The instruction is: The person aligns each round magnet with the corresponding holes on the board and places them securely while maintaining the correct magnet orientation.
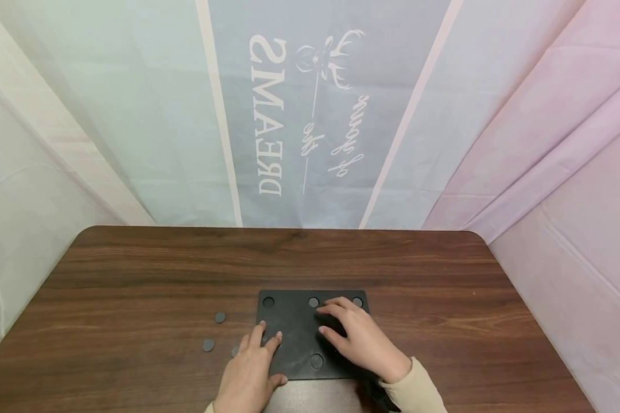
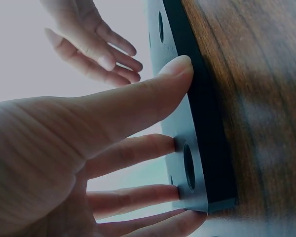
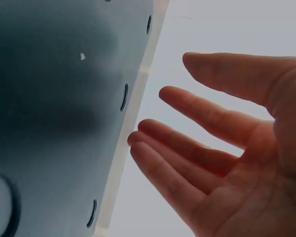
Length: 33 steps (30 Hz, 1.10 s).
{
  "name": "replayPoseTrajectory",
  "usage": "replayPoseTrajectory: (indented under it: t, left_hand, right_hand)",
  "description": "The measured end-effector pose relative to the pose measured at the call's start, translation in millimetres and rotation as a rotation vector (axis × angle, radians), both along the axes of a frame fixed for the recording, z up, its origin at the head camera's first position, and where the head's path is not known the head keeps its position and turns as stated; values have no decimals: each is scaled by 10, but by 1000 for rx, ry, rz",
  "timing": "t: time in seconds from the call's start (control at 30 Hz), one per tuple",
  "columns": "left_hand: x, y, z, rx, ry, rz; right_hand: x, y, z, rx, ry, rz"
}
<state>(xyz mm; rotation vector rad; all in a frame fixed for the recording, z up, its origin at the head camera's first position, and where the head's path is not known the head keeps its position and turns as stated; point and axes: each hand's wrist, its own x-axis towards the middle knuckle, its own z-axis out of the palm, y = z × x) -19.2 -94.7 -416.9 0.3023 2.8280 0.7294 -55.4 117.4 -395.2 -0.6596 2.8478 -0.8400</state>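
Left hand [image 1: 249, 370] on board [image 1: 295, 343] edge, right [image 1: 360, 338] above

The left hand [image 1: 249, 367] lies palm down, its fingers spread and fairly straight, its thumb [image 2: 133, 102] stretched out to the side. The right hand [image 1: 360, 338] reaches in from the other side, fingers apart and slightly bent, gripping nothing, the thumb [image 3: 237, 74] clear of the fingertips. A cream sleeve [image 1: 415, 389] ends at the right wrist [image 1: 399, 368].
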Motion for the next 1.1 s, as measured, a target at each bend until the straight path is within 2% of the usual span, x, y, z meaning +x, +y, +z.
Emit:
replayPoseTrajectory:
  t: [0.4, 0.6, 0.8, 1.1]
  left_hand:
    - [-9, -13, 6, 1, -19, 2]
    - [-4, -14, 5, 12, -3, 0]
    - [-10, -12, 3, 17, -8, 3]
    - [-21, -15, 10, 19, -20, 5]
  right_hand:
    - [156, 148, 0, 35, -21, -30]
    - [185, 201, -4, 53, 18, -35]
    - [207, 254, 4, 75, 10, -26]
    - [261, 320, 1, 96, -60, -79]
